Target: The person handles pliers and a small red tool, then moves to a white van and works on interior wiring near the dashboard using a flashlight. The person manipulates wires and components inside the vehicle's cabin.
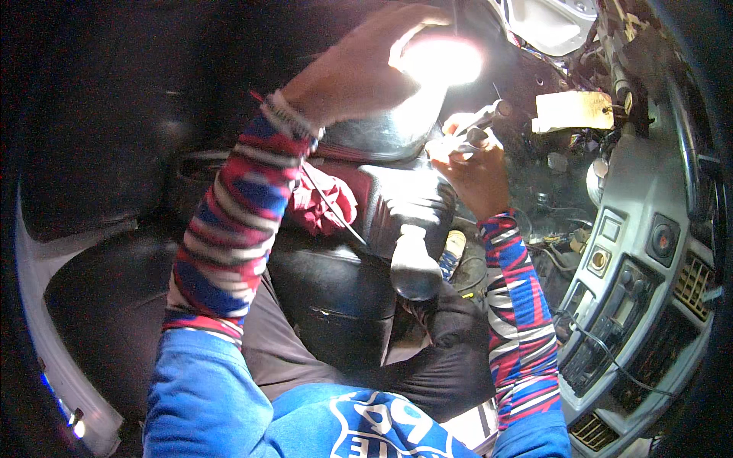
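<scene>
My left hand (pixel 359 72) reaches up and across, its fingers curled around a glowing lamp (pixel 443 61) whose glare washes out its outline. To the right and slightly lower, my right hand (pixel 481 179) is closed on a grey metal tool (pixel 489 116) with a rounded end. Glare and my fingers hide most of that tool, so its exact kind does not show. The lamp's beam falls on the right hand and on the centre console (pixel 408 183) just below it.
A gear lever (pixel 416 271) rises between the black seats. Crumpled red cloth (pixel 324 202) lies beside the console, a thin rod across it. At right, the grey dashboard panel (pixel 611 229) has a loose cable. A yellowish card (pixel 573 111) hangs near exposed wiring. A shoe (pixel 452 252) shows below.
</scene>
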Tool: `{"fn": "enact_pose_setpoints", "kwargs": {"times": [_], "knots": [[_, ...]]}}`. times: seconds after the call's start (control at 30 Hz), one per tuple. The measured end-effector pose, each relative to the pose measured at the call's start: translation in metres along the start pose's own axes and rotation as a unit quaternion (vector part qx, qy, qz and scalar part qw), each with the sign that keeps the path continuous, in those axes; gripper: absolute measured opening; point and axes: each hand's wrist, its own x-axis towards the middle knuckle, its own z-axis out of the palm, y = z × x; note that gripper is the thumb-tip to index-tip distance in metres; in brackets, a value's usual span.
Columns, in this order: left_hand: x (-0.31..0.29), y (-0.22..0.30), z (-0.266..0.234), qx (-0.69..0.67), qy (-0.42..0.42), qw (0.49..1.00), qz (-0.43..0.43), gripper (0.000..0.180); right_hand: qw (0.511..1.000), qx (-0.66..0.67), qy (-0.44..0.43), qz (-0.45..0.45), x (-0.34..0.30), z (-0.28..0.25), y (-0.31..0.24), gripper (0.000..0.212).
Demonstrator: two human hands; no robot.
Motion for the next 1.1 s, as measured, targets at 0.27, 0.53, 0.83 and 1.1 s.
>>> {"fn": "enact_pose_setpoints", "kwargs": {"times": [0.27,0.53,0.83,1.1], "knots": [[0.026,0.07,0.097,-0.224,0.154,0.954,-0.125,0.026,0.996,-0.07,0.012,-0.051,0.007,-0.007,0.017,0.049],[0.042,0.055,0.114,-0.16,0.171,0.968,-0.09,0.036,0.939,0.312,-0.108,0.094,0.002,-0.014,0.079,0.052],[0.063,0.071,0.154,-0.057,0.16,0.983,-0.073,0.04,0.972,0.222,-0.049,0.055,-0.022,0.014,0.131,0.025],[0.059,0.084,0.172,0.07,0.213,0.974,0.035,0.025,0.972,0.226,0.015,0.06,-0.039,0.019,0.131,0.022]]}}
